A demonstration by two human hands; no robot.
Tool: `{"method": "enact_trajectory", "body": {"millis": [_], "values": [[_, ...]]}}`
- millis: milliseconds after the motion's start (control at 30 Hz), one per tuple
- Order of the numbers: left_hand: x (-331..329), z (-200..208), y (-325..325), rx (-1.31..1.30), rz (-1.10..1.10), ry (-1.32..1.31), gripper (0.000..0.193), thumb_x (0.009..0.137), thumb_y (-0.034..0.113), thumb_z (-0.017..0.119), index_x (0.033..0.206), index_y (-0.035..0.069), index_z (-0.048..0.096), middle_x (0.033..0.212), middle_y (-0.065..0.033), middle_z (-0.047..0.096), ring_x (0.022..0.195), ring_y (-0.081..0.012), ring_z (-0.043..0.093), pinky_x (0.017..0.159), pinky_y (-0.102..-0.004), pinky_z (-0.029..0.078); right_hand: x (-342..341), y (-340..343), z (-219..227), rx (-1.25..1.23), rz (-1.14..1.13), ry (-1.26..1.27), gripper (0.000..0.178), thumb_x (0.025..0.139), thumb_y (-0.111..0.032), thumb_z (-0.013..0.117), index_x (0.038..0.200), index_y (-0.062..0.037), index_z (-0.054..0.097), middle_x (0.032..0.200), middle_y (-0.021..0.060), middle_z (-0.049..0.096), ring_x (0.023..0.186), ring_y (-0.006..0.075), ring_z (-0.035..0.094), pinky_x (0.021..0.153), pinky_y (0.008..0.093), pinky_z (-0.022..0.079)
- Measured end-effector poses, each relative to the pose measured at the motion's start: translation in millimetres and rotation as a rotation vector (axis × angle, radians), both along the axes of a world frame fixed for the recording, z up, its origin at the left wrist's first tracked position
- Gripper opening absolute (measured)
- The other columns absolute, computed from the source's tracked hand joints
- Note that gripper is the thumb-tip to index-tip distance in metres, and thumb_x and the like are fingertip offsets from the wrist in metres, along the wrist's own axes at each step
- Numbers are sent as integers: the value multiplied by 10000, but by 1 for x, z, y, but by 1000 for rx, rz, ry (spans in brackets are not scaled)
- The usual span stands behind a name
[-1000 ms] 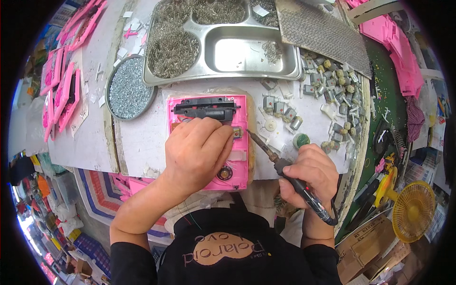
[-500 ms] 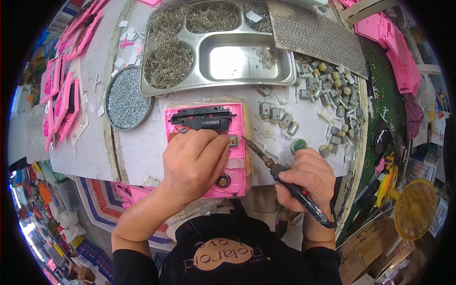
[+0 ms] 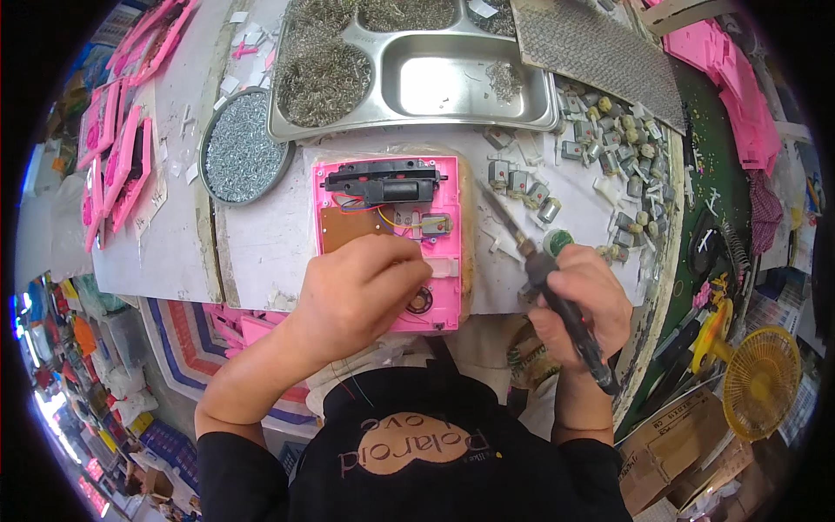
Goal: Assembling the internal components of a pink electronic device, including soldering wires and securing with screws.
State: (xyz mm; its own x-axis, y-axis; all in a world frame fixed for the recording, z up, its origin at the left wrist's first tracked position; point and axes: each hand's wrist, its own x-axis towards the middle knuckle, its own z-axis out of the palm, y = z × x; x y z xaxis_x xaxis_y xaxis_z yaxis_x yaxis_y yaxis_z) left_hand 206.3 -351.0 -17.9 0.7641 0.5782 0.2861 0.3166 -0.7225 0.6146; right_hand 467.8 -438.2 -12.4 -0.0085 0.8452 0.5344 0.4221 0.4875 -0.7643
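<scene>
My left hand (image 3: 361, 287) rests over the lower left of a pink plastic casing (image 3: 448, 300), fingers curled and pinched together. Whatever they may hold is hidden. Inside the casing lie a black gear unit (image 3: 400, 190), a brown circuit board (image 3: 352, 224), thin coloured wires and a small silver motor (image 3: 437, 224). A round speaker (image 3: 420, 300) shows partly beside my fingers. My right hand (image 3: 591, 300) grips a soldering iron (image 3: 539, 265) by its black handle. Its tip points up and left, just right of the casing and apart from it. A green round object (image 3: 557, 240) sits behind that hand.
A steel compartment tray (image 3: 417, 130) of small metal springs stands behind the casing. To its left is a round dish (image 3: 246, 148) of screws. Several small motors (image 3: 609, 161) are scattered at right, near a textured board (image 3: 600, 61). Pink casings (image 3: 122, 165) lean at far left.
My left hand has moved down the casing, uncovering the circuit board, wires and motor. The soldering iron's tip has drawn away from the casing's right edge. The whole view has shifted slightly.
</scene>
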Motion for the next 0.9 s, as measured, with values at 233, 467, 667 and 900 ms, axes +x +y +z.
{"method": "enact_trajectory", "body": {"millis": [233, 467, 667, 900], "values": [[0, 6, 3, -479, 125, -18, 134, 903, -21, 705, 1028, 7, 667, 935, -89, 682, 760, -165, 685, 663, -295, 548, -49, 5, -19, -170, 4, 30, 632, 794, 119, 787, 1350, -42, 533, 1126, 172, 667, 1069, 283, 710, 916, 406, 548], [0, 2, 3, -596, 166, -117, 128, 888, 4, 724, 1002, -11, 666, 818, -101, 634, 643, -195, 616, 577, -317, 489, -69, 25, -28, -127, -7, 80, 650, 799, 139, 771, 1369, -34, 511, 1069, 132, 609, 903, 205, 711, 718, 276, 555], [0, 7, 4, -669, 199, -92, 109, 903, 9, 710, 1002, -11, 669, 800, -99, 626, 627, -198, 598, 575, -316, 473, -75, 17, -28, -148, -88, 23, 663, 803, 135, 770, 1383, -34, 499, 1072, 134, 604, 881, 198, 699, 705, 279, 558], [0, 4, 1, -551, 174, -63, 134, 890, 19, 707, 1011, 3, 652, 888, -108, 635, 729, -258, 642, 652, -359, 519, -75, 15, -30, 17, -63, -136, 628, 773, 85, 818, 1335, -40, 567, 1091, 168, 658, 924, 299, 688, 795, 394, 567]]}}
